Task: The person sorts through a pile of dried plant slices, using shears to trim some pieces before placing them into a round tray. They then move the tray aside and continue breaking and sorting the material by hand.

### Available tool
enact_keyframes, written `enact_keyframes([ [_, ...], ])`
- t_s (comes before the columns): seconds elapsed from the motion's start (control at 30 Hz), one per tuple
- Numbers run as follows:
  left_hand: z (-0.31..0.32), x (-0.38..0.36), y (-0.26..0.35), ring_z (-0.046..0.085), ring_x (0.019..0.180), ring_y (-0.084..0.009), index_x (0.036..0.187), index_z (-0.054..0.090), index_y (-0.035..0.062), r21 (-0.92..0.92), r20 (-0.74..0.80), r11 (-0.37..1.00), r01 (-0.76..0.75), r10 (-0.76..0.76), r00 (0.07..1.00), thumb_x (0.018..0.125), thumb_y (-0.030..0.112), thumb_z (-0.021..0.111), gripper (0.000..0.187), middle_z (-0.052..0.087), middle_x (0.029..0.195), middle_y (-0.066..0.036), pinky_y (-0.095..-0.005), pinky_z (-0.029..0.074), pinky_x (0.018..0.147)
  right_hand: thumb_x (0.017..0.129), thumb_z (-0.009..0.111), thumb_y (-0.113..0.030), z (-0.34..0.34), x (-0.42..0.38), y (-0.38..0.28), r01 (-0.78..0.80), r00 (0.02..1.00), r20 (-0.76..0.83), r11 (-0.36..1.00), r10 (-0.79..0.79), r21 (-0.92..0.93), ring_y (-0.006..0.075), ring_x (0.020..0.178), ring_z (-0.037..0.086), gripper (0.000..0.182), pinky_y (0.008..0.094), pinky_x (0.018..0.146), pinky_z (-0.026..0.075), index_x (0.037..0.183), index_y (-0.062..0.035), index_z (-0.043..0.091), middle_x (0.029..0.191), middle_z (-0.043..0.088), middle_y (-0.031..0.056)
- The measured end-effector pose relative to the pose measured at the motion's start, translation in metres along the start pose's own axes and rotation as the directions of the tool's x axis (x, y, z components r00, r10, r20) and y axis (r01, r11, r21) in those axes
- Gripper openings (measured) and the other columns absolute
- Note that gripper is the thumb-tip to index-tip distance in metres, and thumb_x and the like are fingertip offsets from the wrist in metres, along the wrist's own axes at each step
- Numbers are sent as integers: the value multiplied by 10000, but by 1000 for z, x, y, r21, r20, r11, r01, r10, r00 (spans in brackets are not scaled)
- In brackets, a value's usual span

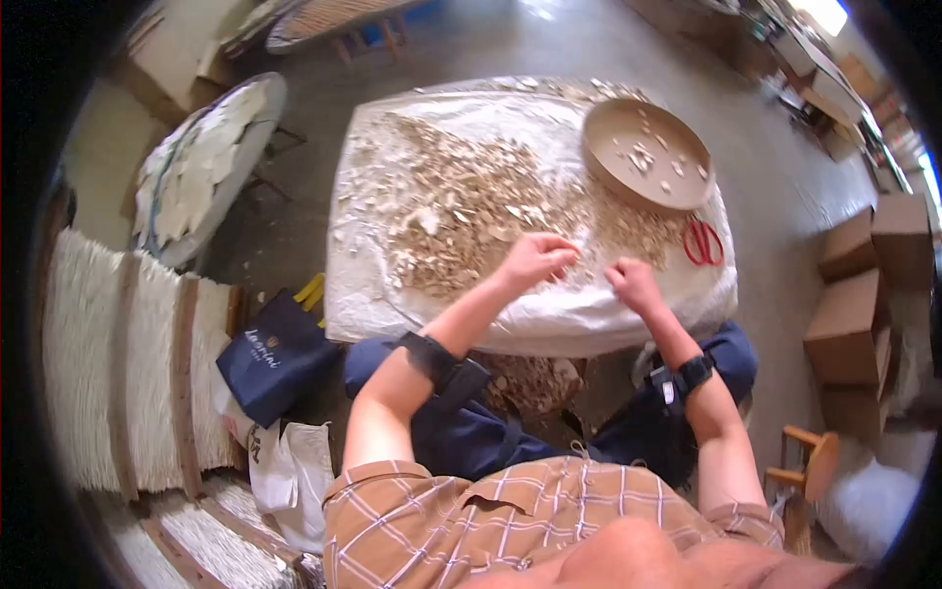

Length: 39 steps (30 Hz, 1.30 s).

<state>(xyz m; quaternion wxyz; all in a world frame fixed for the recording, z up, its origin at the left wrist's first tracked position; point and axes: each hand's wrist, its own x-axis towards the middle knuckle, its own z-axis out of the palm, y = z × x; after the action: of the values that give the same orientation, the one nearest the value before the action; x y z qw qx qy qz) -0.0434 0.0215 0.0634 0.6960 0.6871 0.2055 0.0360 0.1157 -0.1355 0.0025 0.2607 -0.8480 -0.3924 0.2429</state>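
A heap of dried, brown and cream flaky pieces (461,187) covers much of a table draped in white plastic sheeting (569,329). At the heap's near edge is my left hand (540,260), fingers curled and pinched together; what they hold, if anything, is too small to name. A short gap to its right, my right hand (633,283) is closed above the sheeting, its fingertips mostly hidden. Several pale pieces lie in a round, shallow brown tray (648,187) at the table's far right. Red-handled scissors (703,242) lie by the tray's near side.
A dark blue bag (275,355) stands left of the table, beside stacked white sheets (88,363). An oval rack (211,167) with pale pieces is at the far left. Cardboard boxes (849,309) and a wooden stool (819,466) are at the right.
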Motion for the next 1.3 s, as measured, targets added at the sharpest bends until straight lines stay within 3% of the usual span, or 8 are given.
enact_keyframes([
  [0.03, 0, 0, 0, 566, 647, -87, 979, 610, 24, -41, -5, 999, 3, -3, 1000, 799, 156, 583, 225, 627, 808, -61, -223, 481, 577, 779, 579, -156, -13, -4, -14, -191, 975, 184, 894, 126, 405, 150, 629, 574, 174, 283, 565, 484, 844, 5, 597, 743, 593, 89],
  [0.07, 1, 1, -3, 563, 641, -86, 964, 615, 23, -56, 3, 998, -7, 7, 1000, 795, 158, 588, 218, 625, 800, -57, -223, 478, 572, 795, 579, -158, -23, -7, -24, -209, 972, 208, 794, 106, 571, 117, 609, 558, 179, 253, 536, 479, 855, 10, 600, 734, 591, 69],
  [0.17, 4, 0, -7, 556, 628, -80, 942, 621, 20, -105, 16, 994, 0, 2, 1000, 791, 169, 597, 213, 623, 789, -44, -223, 469, 566, 823, 573, -157, -47, -20, -63, -186, 977, 211, 561, 20, 807, 96, 587, 547, 188, 231, 522, 490, 870, 21, 608, 718, 591, 48],
  [0.37, 4, -2, 6, 556, 643, -78, 950, 614, 8, -215, 39, 977, 9, -1, 999, 815, 198, 583, 236, 626, 806, -42, -216, 468, 583, 800, 597, -105, -51, -15, -80, -171, 953, 285, 594, -102, 786, 79, 584, 546, 183, 206, 540, 488, 941, 11, 611, 724, 597, 35],
  [0.63, 1, 5, 2, 553, 645, -76, 939, 627, -3, -249, 40, 969, -6, 16, 999, 787, 190, 632, 246, 623, 794, -46, -216, 466, 592, 796, 579, -51, -41, -3, -74, 116, 938, 152, 694, -312, 711, 56, 587, 541, 148, 194, 536, 480, 928, 10, 604, 740, 603, 27],
  [0.77, 3, 6, 6, 554, 641, -78, 936, 627, -12, -262, 11, 965, 8, -5, 1000, 781, 157, 636, 229, 623, 792, -51, -210, 465, 592, 800, 555, -34, -45, -1, -75, 67, 949, 151, 647, -276, 760, 52, 589, 540, 162, 194, 537, 479, 950, 12, 598, 741, 600, 29],
  [0.97, 2, 8, -1, 567, 670, -91, 934, 620, 12, -566, 53, 814, 136, -128, 990, 812, 130, 596, 171, 620, 809, -42, -215, 482, 623, 806, 538, -29, -41, 1, -77, -15, 965, 166, 589, -203, 808, 60, 602, 544, 189, 209, 555, 482, 982, 15, 591, 764, 595, 38],
  [1.3, 5, 5, -4, 559, 673, -104, 927, 590, 10, -614, 65, 772, 163, -155, 986, 828, 109, 563, 142, 597, 789, -47, -273, 506, 637, 767, 591, -54, -27, -1, -71, 409, 904, -145, 710, -403, 573, 86, 645, 548, 164, 229, 551, 444, 928, -49, 621, 789, 599, 54],
])
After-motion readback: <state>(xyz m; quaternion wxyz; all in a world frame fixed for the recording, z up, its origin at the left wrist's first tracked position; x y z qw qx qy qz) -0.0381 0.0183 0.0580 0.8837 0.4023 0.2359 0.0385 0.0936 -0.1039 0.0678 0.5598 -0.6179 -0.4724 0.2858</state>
